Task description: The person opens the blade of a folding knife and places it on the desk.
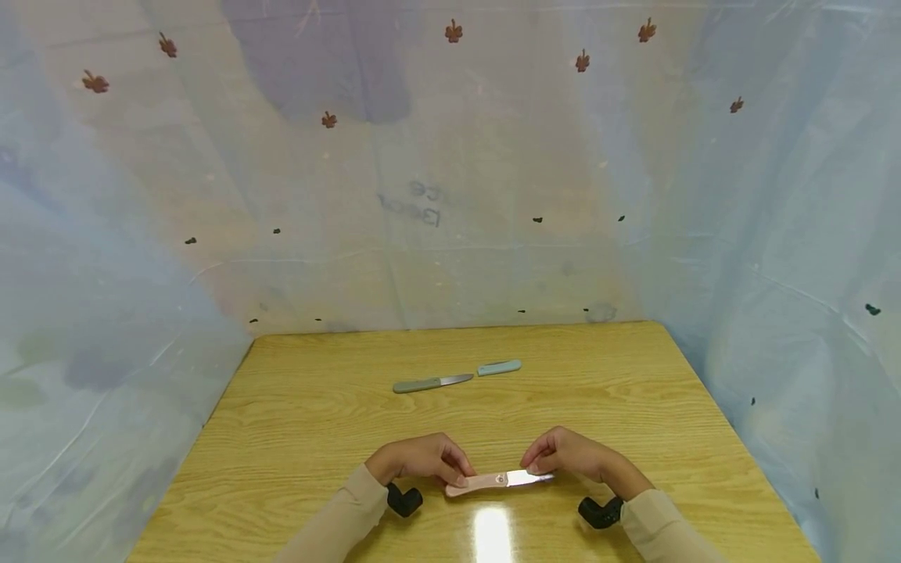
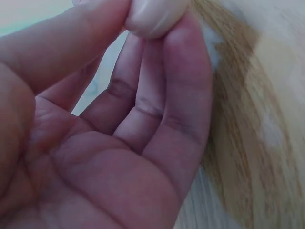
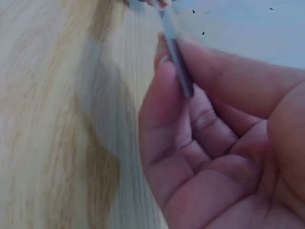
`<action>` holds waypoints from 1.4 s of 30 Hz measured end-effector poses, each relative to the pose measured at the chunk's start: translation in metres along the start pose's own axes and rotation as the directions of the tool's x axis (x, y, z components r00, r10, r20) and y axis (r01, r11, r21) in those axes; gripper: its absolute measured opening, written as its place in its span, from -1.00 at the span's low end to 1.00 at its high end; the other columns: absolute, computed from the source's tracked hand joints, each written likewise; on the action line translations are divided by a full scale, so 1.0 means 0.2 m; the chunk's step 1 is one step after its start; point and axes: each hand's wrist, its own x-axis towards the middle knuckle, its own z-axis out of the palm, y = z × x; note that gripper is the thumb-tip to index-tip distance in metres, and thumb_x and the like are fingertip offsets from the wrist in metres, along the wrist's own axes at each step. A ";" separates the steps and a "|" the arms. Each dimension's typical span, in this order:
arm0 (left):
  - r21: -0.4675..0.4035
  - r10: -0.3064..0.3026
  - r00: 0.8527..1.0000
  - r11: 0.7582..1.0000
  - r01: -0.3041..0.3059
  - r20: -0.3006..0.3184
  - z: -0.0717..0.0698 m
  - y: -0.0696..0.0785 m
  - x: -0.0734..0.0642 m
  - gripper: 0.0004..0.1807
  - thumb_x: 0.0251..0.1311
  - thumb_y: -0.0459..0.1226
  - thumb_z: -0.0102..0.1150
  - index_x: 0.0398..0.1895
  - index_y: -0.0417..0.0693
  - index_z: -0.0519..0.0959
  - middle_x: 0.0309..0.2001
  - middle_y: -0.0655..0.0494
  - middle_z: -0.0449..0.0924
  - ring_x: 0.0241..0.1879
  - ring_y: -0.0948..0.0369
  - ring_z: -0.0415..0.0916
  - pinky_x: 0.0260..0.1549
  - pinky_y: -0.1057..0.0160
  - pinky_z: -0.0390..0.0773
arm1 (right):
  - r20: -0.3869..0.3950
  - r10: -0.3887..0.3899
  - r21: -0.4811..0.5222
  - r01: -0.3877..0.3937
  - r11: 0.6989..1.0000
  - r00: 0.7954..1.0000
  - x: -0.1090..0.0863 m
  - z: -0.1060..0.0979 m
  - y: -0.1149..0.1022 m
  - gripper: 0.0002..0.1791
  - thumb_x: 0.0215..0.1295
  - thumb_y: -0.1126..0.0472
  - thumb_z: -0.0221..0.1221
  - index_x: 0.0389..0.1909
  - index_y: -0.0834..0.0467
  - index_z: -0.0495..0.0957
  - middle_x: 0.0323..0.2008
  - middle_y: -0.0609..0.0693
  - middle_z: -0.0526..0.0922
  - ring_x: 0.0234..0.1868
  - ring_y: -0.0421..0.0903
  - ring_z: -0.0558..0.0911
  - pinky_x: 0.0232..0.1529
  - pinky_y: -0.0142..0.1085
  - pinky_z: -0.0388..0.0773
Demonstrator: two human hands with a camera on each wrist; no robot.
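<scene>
A folding knife with a pink handle (image 1: 482, 482) lies level between both hands near the front of the table, its shiny blade (image 1: 519, 478) out and pointing right. My left hand (image 1: 425, 457) pinches the handle between thumb and fingers; in the left wrist view the rounded handle end (image 2: 155, 16) sits between the fingertips. With thumb and fingertips, my right hand (image 1: 572, 453) pinches the blade close to its tip. The right wrist view shows the narrow blade (image 3: 177, 59) running between thumb and index finger.
Farther back on the wooden table (image 1: 317, 407) lie an olive-green folding knife (image 1: 418, 385) with its blade out and a light blue folding knife (image 1: 500, 367) folded up. Patterned plastic sheeting (image 1: 450, 266) hangs behind and along the sides. Each wrist wears a black device.
</scene>
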 end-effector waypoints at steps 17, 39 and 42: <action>0.171 0.044 0.996 0.985 -0.029 -0.082 -0.03 0.03 -0.03 -0.83 0.22 -0.31 0.16 -0.15 -0.10 0.65 -0.26 0.10 0.62 -0.37 0.29 0.46 -0.41 0.32 0.48 | 0.113 0.026 0.013 -0.028 1.000 0.993 0.02 0.01 -0.03 -0.80 0.32 0.28 0.10 -0.19 0.35 0.58 -0.33 0.02 0.62 -0.38 -0.20 0.48 -0.36 -0.36 0.48; 0.403 0.243 0.911 0.910 -0.096 -0.332 -0.02 0.04 0.00 -0.82 0.24 -0.11 0.14 -0.16 0.11 0.63 -0.26 0.24 0.60 -0.28 0.19 0.53 -0.34 0.28 0.55 | -0.115 -0.037 -0.221 0.010 0.975 0.993 0.02 0.05 -0.14 -0.87 0.27 0.26 0.16 -0.29 0.28 0.56 -0.39 0.06 0.58 -0.41 -0.13 0.46 -0.42 -0.30 0.45; 0.440 0.250 0.899 0.895 -0.073 -0.359 -0.01 0.04 -0.01 -0.82 0.25 -0.09 0.12 -0.17 0.13 0.62 -0.29 0.20 0.59 -0.36 0.19 0.51 -0.42 0.31 0.52 | -0.133 -0.085 -0.306 0.041 0.951 0.987 0.03 0.06 -0.14 -0.91 0.28 0.30 0.14 -0.31 0.25 0.56 -0.41 0.03 0.57 -0.44 -0.16 0.46 -0.44 -0.32 0.47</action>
